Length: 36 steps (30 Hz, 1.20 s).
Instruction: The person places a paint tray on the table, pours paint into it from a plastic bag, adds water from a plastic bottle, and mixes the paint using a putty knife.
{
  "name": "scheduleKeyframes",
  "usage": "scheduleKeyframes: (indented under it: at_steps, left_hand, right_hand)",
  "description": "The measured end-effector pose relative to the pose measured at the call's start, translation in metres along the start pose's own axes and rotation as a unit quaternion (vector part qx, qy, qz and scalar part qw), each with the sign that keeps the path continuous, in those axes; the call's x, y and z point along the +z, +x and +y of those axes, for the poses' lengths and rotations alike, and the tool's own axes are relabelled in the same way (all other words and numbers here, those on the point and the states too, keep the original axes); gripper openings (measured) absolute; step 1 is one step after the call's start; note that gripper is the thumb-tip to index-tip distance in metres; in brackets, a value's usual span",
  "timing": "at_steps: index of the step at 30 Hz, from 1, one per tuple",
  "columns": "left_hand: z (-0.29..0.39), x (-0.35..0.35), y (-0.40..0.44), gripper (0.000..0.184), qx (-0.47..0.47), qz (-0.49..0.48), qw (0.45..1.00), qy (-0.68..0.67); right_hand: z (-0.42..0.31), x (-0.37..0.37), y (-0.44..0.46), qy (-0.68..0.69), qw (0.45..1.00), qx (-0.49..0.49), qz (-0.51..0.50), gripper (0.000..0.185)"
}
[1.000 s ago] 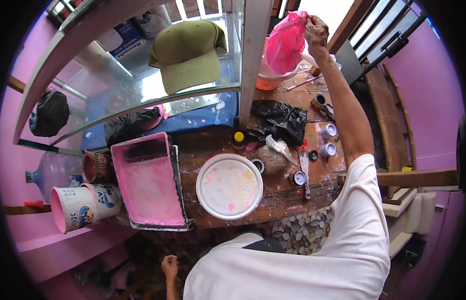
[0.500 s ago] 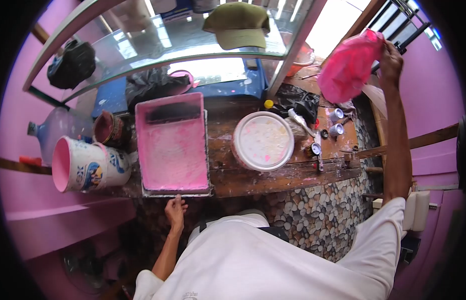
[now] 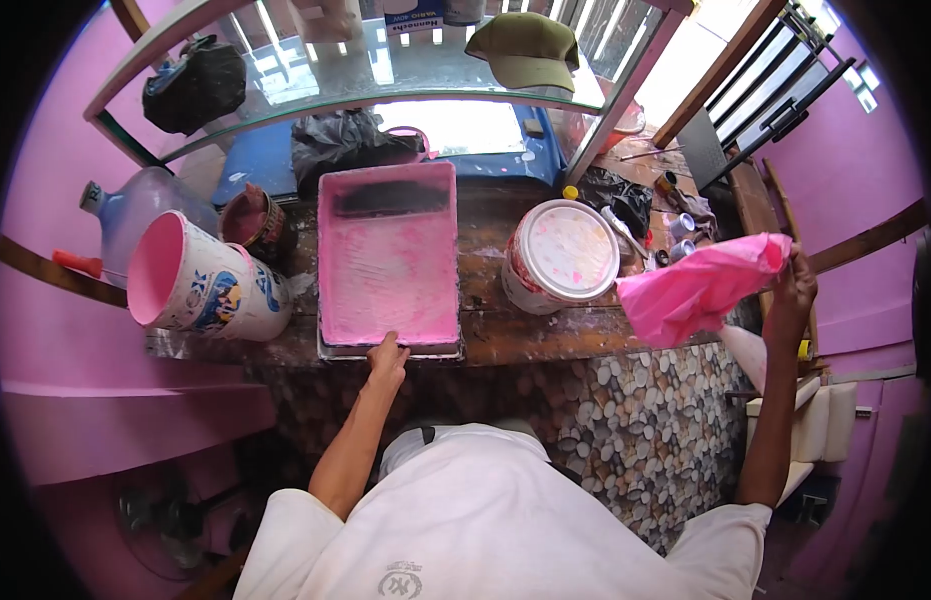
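Pink plastic bag [image 3: 697, 287] is clamped in the right hand [image 3: 796, 298]; left hand [image 3: 387, 362] touches paint tray [image 3: 390, 270] at near rim, grip unclear.

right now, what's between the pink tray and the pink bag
In the head view, the white-lidded bucket stands between the tray and the bag.

Pink bag [image 3: 697, 288] now nearer the lidded bucket [image 3: 560, 258], left hand [image 3: 387, 360] over the near rim of the tray [image 3: 400, 260]

"Hannochs", "VARIO 40W" on box [image 3: 415, 15]; lettering on white bucket [image 3: 220, 290] partly illegible.
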<state>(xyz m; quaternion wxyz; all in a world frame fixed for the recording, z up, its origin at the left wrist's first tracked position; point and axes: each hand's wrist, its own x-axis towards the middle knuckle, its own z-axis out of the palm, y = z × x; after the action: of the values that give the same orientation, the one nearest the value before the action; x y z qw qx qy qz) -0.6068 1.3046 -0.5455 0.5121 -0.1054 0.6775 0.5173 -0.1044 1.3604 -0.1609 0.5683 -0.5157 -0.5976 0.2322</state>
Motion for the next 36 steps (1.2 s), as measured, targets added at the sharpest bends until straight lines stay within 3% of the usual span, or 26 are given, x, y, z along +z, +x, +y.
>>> scheduleKeyframes:
  at_steps: [8, 11, 12, 14, 19, 30, 36]
  left_hand:
    - [0.015, 0.009, -0.01, 0.027, -0.049, 0.048, 0.997, -0.047]
    - [0.029, 0.0, -0.031, 0.023, -0.046, -0.14, 0.983, -0.105]
    - [0.029, -0.006, -0.026, 0.023, -0.048, -0.142, 0.983, -0.102]
    - [0.025, -0.013, -0.014, 0.024, -0.063, -0.234, 0.959, -0.147]
    - [0.025, -0.011, -0.038, 0.017, -0.041, -0.278, 0.945, -0.164]
    - [0.011, -0.024, -0.187, 0.017, 0.012, -0.276, 0.953, -0.121]
    - [-0.015, 0.006, -0.247, 0.005, -0.006, -0.291, 0.951, -0.101]
  right_hand:
    - [0.027, -0.005, -0.074, -0.023, 0.998, 0.042, 0.028, 0.014]
    - [0.035, -0.01, -0.091, -0.006, 0.998, 0.053, 0.034, 0.013]
    - [0.036, -0.013, -0.093, 0.005, 0.998, 0.05, 0.028, 0.013]
    - [0.04, -0.02, -0.1, 0.007, 0.997, 0.061, 0.045, 0.014]
    - [0.046, -0.043, -0.107, 0.005, 0.995, 0.074, 0.06, 0.015]
    - [0.083, -0.104, -0.115, 0.036, 0.988, 0.113, 0.095, 0.013]
    - [0.102, -0.127, -0.122, 0.023, 0.986, 0.122, 0.111, 0.016]
